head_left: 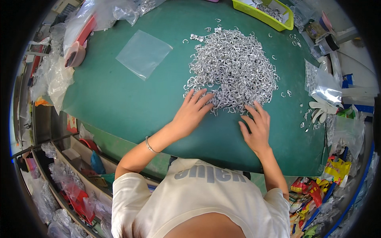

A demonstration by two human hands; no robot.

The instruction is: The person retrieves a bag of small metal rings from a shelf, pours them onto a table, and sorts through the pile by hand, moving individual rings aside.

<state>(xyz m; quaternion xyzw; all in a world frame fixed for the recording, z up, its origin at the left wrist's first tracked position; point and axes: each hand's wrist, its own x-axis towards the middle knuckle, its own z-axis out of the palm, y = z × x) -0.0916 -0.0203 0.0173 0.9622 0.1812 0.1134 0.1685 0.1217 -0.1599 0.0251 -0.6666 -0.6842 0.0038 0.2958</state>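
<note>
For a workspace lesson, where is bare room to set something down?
Free: green tabletop nearer than the flat, clear plastic bag, left of the left hand; also left of the right hand, short of the crowded heap of silvery C-shaped pieces.

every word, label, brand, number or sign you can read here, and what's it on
White shirt: large grey lettering across the front, upside down in view; I won't copy it.
Red package and yellow package, lower right: print too small to read.
</note>
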